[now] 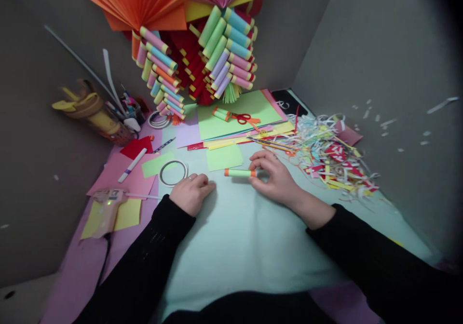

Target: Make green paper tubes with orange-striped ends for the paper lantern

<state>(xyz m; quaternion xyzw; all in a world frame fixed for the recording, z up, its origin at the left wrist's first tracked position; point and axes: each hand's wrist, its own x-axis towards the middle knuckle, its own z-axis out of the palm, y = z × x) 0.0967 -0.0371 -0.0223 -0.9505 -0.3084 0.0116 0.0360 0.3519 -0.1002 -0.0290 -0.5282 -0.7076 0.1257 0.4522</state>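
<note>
A small green paper roll with orange bands at both ends is pinched at its right end between the thumb and fingers of my right hand. The roll lies level, just above or on the pale blue table cover. To its left my left hand rests on the cover with its fingers curled in and nothing visible in them. A roll of white double-sided tape lies beside that hand. Behind the paper roll is a light green paper sheet.
A glue gun with a lit green light lies at left on yellow paper. Red-handled scissors and another green roll sit on stacked paper. Paper scraps heap at right. Hanging paper firecracker strings and an orange fan are at the back.
</note>
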